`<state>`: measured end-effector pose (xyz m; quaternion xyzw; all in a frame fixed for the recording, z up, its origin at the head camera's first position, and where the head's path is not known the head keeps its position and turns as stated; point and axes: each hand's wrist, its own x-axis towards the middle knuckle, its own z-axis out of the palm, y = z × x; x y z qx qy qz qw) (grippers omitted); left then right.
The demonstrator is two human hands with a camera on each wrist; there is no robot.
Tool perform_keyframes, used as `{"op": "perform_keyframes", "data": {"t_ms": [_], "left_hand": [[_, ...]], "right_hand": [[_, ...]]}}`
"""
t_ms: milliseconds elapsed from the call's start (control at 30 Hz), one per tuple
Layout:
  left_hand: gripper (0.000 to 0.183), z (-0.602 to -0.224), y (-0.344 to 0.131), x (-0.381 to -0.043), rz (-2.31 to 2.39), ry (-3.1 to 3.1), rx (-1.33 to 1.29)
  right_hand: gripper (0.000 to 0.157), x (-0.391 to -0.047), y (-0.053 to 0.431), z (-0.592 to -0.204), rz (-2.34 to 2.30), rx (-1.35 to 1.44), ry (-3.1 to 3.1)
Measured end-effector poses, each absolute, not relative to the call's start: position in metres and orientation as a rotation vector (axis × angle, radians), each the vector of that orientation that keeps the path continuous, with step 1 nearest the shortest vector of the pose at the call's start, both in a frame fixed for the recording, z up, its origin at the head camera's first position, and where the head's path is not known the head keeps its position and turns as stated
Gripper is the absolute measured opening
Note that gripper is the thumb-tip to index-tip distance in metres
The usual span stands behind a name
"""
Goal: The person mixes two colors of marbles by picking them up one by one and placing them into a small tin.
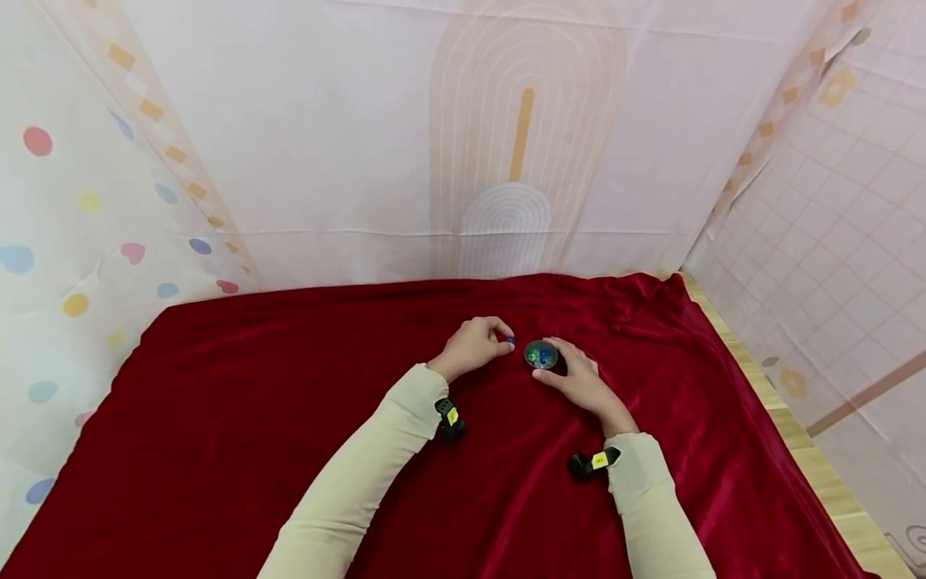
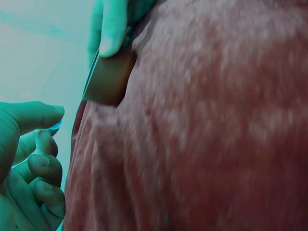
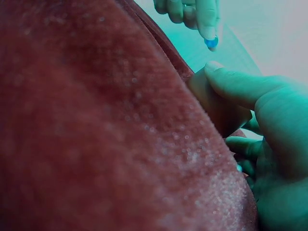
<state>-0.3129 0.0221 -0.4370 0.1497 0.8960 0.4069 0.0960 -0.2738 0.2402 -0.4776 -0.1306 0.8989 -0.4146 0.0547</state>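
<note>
Between the thumb and index fingertip of my left hand (image 1: 472, 349) is pinched a small blue marble (image 3: 211, 42). Just to the right, my right hand (image 1: 579, 382) grips a small round bowl (image 2: 110, 79), its thumb on the near side and fingers round the far side. Several blue and green marbles (image 1: 542, 354) lie inside the bowl, seen from above in the head view. A short gap separates the left fingertips from the bowl's rim. In both wrist views the bowl's contents are hidden by its brownish wall.
A dark red velvet cloth (image 1: 217, 426) covers the table, with folds bunched at the far right corner. A bare wooden table edge (image 1: 803, 450) shows along the right. Patterned white hangings (image 1: 340, 145) stand behind and at both sides.
</note>
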Motion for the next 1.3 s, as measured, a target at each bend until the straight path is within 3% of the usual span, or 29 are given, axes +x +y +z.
{"op": "perform_keyframes", "data": {"t_ms": [1300], "left_hand": [[0.023,-0.442,0.060,-0.300,1.161,2.586,0.604]], "right_hand": [[0.064,-0.277,0.243,-0.480,-1.288,-0.426,2.706]]}}
